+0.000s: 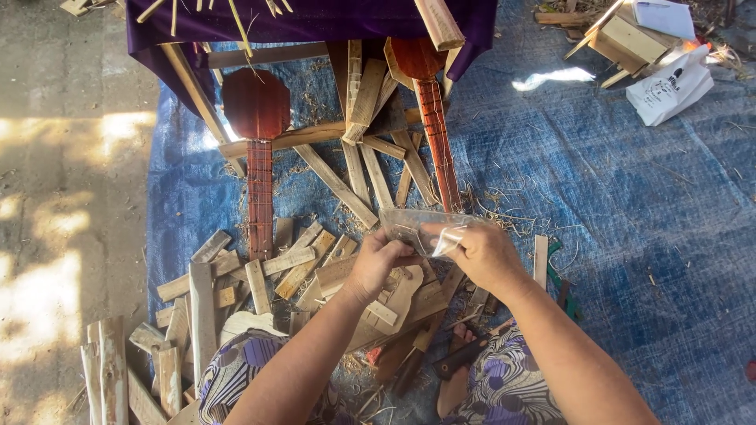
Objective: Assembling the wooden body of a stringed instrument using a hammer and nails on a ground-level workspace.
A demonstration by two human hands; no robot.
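Note:
Both of my hands meet over a small clear plastic bag held above a heap of wood offcuts. My left hand pinches the bag's lower left edge, fingers curled. My right hand grips the crumpled right end of the bag. Whether the bag holds anything I cannot tell. Below the hands lies a pale unfinished wooden instrument body. Two red-brown stringed instruments lie ahead: one with an octagonal body on the left, another on the right, necks pointing towards me.
Wood slats and offcuts cover a blue tarp. A purple cloth drapes over a frame at the top. A white plastic bag and wooden boxes sit top right. Bare concrete floor lies left. My patterned clothing shows below.

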